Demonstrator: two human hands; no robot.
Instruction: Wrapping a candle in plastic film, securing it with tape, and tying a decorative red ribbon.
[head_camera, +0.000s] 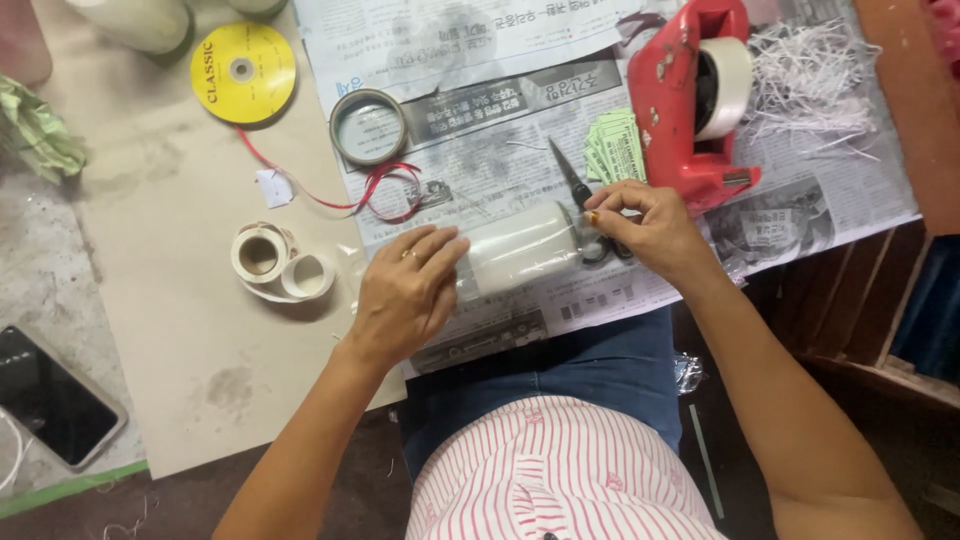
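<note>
A white cylinder wrapped in clear film (520, 247) lies on its side on a newspaper (480, 120). My left hand (408, 290) grips its left end. At its right end my right hand (645, 225) pinches the gathered film with a small gold piece between thumb and finger. Scissors (575, 185) lie just behind the cylinder, their handles partly hidden under my right hand.
A red tape dispenser (690, 100) stands at the back right beside green tickets (615, 145) and shredded paper (810, 85). A tape roll (368, 127), red ribbon (385, 190), yellow ribbon spool (243, 72), sticker rolls (275, 263) and a phone (50, 400) lie to the left.
</note>
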